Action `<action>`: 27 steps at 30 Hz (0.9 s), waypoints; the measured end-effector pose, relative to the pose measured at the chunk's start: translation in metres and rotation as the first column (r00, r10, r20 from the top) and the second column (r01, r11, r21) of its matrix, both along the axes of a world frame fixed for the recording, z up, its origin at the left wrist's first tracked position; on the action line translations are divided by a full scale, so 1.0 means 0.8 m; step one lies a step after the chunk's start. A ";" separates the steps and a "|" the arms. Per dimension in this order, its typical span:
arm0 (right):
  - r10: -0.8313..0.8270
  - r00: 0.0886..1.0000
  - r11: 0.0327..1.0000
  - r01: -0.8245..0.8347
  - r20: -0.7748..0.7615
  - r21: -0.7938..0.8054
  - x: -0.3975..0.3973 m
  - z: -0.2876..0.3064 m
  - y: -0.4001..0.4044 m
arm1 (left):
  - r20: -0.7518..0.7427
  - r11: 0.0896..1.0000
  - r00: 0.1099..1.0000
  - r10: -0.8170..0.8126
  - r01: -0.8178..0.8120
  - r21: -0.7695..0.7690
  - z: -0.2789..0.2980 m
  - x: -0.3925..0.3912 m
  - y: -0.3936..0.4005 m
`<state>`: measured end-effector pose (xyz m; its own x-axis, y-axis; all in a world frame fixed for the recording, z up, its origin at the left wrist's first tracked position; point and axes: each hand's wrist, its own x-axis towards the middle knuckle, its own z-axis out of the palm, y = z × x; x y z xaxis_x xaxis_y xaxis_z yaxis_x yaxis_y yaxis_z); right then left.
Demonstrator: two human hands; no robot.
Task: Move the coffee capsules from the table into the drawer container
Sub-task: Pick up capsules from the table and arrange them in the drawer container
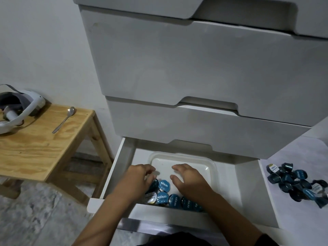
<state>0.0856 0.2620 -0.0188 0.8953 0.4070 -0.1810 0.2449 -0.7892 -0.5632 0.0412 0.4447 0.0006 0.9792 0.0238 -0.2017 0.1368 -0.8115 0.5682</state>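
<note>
The bottom drawer [113, 167] of a white cabinet stands pulled out, and a clear plastic container [211, 167] sits inside it. Several blue coffee capsules [164, 185] with "Excelso" lids lie along the container's near side. My left hand [137, 178] hovers over the left capsules with fingers curled downward; whether it holds one is hidden. My right hand [188, 178] is spread flat above the container with nothing seen in it. A pile of several blue capsules [296, 183] lies on a white surface [301, 221] to the right of the drawer.
Closed white drawers [195, 68] rise above the open one. A wooden table [44, 148] stands at the left with a spoon [63, 119] and a white headset [16, 107]. The floor is grey tile [35, 210].
</note>
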 end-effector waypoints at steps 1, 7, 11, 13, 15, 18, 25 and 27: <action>0.013 0.989 0.999 -0.005 0.147 -0.053 -0.007 0.003 0.003 | 0.039 0.999 0.999 0.024 -0.025 0.024 0.002 -0.005 -0.008; 0.020 0.790 0.998 0.023 0.613 -0.062 -0.036 0.002 0.005 | 0.198 0.987 0.979 0.057 -0.085 0.138 0.018 -0.027 -0.050; 0.009 0.763 0.995 0.057 0.647 -0.081 -0.048 0.012 -0.012 | 0.196 0.977 0.975 0.106 -0.139 0.164 0.022 -0.029 -0.067; 0.008 0.772 0.994 0.066 0.636 -0.092 -0.052 0.015 -0.029 | 0.204 0.974 0.973 0.110 -0.147 0.173 0.024 -0.031 -0.082; 0.012 0.775 0.991 0.074 0.631 -0.109 -0.053 0.018 -0.048 | 0.198 0.976 0.974 0.107 -0.141 0.167 0.026 -0.036 -0.103; -0.034 0.783 0.991 0.107 0.621 -0.080 -0.054 0.026 -0.082 | 0.210 0.979 0.974 0.088 -0.123 0.162 0.031 -0.038 -0.139; -0.190 0.783 0.976 0.216 0.593 0.027 -0.043 0.049 -0.227 | 0.280 0.999 0.960 0.027 -0.037 0.032 0.045 -0.020 -0.283; -0.192 0.773 0.971 0.239 0.604 0.003 -0.042 0.053 -0.281 | 0.310 1.000 0.951 0.004 0.003 -0.023 0.046 -0.016 -0.337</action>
<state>0.0522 0.0375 0.0235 0.8960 0.1972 0.3978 0.3314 -0.8933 -0.3037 0.0288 0.1752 0.0371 0.9935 0.0237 0.1112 -0.0483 -0.7979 0.6009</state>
